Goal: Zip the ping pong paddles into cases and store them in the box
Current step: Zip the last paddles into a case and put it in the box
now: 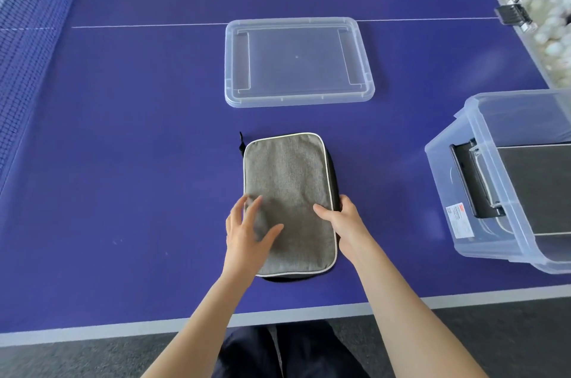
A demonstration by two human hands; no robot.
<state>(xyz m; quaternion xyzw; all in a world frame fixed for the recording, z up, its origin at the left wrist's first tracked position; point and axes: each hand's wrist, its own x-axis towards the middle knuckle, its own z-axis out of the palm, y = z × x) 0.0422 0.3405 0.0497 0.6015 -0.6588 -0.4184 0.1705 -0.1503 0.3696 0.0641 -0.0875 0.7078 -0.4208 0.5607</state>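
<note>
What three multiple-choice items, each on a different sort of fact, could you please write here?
1. Where is the clear lid? A) beyond the grey case B) on the floor C) under the case
2. What colour is the table top? A) green B) blue C) red
3. What is the right hand doing? A) gripping the case's edge B) lifting the lid C) hanging idle
Answers: 1 A, it lies farther up the table; 2 B, the surface is blue; 3 A, thumb on top, fingers round the right edge.

Label [459, 221] on box [442, 175]: print too small to read.
</note>
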